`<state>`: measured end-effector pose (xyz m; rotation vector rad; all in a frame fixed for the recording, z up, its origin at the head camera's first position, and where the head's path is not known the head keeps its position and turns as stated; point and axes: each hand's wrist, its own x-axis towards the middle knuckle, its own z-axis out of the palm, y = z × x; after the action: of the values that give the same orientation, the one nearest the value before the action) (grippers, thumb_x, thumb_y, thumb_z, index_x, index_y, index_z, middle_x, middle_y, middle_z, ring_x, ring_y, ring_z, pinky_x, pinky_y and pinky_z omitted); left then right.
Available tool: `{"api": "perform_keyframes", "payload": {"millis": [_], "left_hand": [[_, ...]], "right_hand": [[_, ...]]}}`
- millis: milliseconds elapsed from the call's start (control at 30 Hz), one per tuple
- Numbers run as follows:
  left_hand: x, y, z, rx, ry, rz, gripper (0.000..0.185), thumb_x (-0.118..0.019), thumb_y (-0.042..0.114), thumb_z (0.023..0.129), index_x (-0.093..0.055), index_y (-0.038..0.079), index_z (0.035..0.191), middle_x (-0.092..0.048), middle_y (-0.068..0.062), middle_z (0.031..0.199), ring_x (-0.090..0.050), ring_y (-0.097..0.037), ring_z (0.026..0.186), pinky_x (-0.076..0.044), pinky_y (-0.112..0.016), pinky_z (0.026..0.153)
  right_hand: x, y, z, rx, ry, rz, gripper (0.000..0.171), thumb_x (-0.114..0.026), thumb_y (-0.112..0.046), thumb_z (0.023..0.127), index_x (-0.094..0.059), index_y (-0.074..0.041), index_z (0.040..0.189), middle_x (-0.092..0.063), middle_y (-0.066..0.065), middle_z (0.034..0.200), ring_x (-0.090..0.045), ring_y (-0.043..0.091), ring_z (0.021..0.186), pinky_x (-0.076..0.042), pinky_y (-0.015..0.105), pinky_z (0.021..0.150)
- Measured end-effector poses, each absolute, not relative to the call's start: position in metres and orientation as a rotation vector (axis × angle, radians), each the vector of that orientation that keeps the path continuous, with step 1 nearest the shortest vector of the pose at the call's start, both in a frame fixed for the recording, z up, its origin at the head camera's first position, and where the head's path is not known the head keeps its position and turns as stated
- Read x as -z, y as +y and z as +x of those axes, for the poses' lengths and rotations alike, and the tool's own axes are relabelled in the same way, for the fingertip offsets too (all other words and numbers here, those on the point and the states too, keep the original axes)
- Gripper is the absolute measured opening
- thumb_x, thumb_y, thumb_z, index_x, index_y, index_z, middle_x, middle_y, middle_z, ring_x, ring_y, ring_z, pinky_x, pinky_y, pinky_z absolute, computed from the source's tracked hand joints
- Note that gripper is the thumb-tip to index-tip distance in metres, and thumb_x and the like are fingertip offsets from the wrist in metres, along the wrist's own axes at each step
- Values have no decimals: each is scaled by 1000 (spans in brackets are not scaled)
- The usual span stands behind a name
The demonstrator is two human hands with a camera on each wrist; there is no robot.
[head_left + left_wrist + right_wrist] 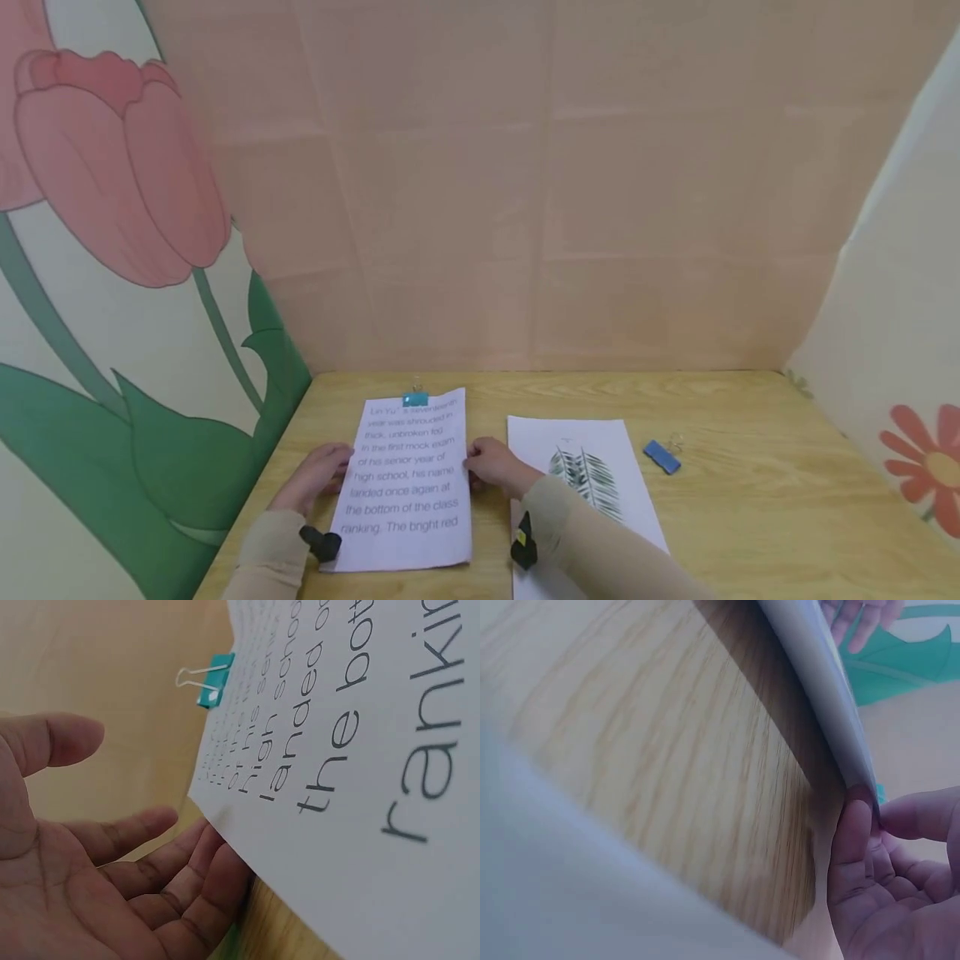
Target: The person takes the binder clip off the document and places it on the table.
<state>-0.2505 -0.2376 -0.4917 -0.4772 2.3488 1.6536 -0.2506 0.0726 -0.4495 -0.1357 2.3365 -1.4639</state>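
holding a clipped stack of printed pages (408, 487) by both long edges, the left hand (313, 477) has its fingers (187, 874) loosely straight and tucked under the left edge, while the right hand (495, 463) pinches the right edge between thumb and fingers (853, 847), lifting that side off the desk (750, 517). the stack sits near the front left of the desk, its top held by a teal binder clip (415, 399).

judging from this, the risk is the sheets bowing or creasing: the left side is only propped from below, so a harder pull from the right could slide the stack sideways or fan the lower pages. the single clip at the top leaves the bottom corners free to splay.

just right of the stack lies a second sheet with a leaf print (581, 475), partly under the right sleeve, so a sweep of that arm could drag it. a blue binder clip (662, 457) lies beyond that sheet, well clear of both hands.
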Motion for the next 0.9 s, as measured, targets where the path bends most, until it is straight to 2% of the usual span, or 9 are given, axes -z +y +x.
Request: {"api": "perform_keyframes", "payload": {"millis": [67,167,367,533,700,800,900], "left_hand": [[492,-235,-252,-1665,2343,-472,44,-45,27,110,-52,-5,139,-61,-21,129,-58,-34,116,-51,-42,89],[493,-233,-255,-1677,2330,-460,46,-45,26,110,-50,-7,141,-63,-22,127,-60,-33,112,-50,-40,88],[495,-229,-258,-1671,2314,-395,49,-44,27,110,-48,-8,144,-67,-18,116,-62,-28,100,-49,-37,82],[497,-227,-260,-1668,2315,-356,47,-45,27,110,-52,-8,141,-68,-16,114,-62,-28,98,-48,-37,79],[499,-223,-269,-1628,2326,-363,46,-47,29,109,-54,-3,142,-68,-14,118,-62,-29,106,-47,-48,91],[499,-220,-275,-1603,2336,-370,47,-48,29,109,-52,-2,144,-66,-16,124,-59,-34,117,-41,-59,103],[498,-217,-281,-1594,2344,-375,49,-49,27,109,-48,-3,147,-62,-19,131,-52,-40,127,-32,-65,111]], "right_hand": [[467,64,-262,1385,2392,-55,7,-55,1,102,-61,4,100,-62,16,94,-65,26,82,-58,38,74],[493,75,-279,1348,2404,-123,7,-55,0,102,-60,3,99,-61,14,92,-64,26,80,-58,36,70],[494,90,-285,1338,2339,-135,5,-61,-5,101,-63,-2,98,-63,9,92,-64,21,80,-57,34,72],[493,92,-281,1264,2387,-110,8,-61,-5,100,-60,-2,94,-62,9,90,-64,21,79,-56,36,73],[496,95,-282,1223,2402,-114,7,-63,-5,99,-61,-3,93,-63,9,90,-64,21,78,-56,36,73],[498,95,-283,1215,2406,-128,7,-64,-5,98,-61,-3,93,-62,8,90,-64,21,78,-57,36,72],[498,95,-283,1204,2407,-131,6,-64,-5,98,-61,-3,93,-62,8,90,-64,21,78,-57,35,72]]}}
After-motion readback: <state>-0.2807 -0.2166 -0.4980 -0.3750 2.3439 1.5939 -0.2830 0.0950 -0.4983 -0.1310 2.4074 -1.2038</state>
